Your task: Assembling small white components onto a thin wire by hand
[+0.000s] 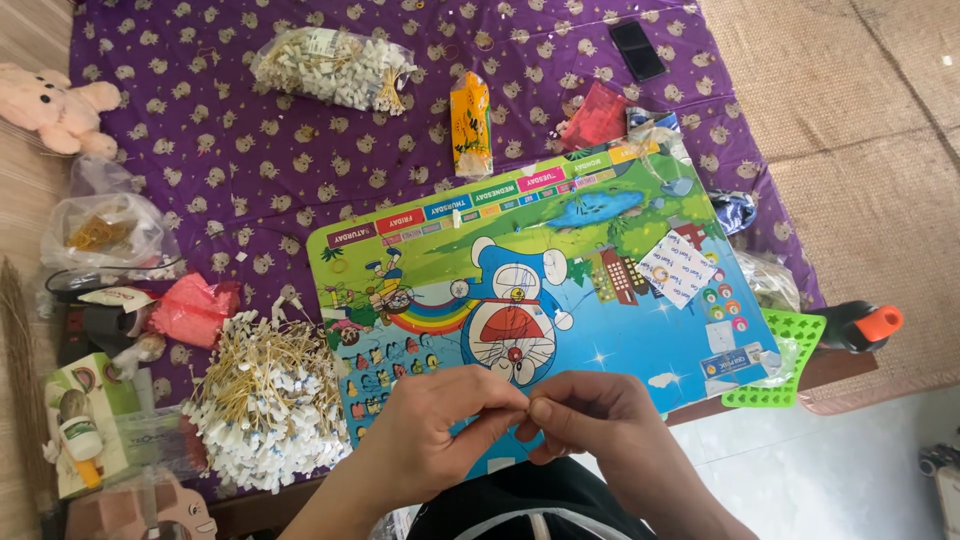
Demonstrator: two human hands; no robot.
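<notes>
Purple patterned cloth (250, 160) lies under the cartoon board (600, 290), at whose near edge your left hand (430, 435) and right hand (590, 420) meet fingertip-to-fingertip, pinched on something too small to identify, heap of white-tipped sticks (265, 400) leftward.

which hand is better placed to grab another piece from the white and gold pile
Probably the left hand: the pile lies right beside it on the cloth, while the right hand sits further away, with the left hand between.
</notes>
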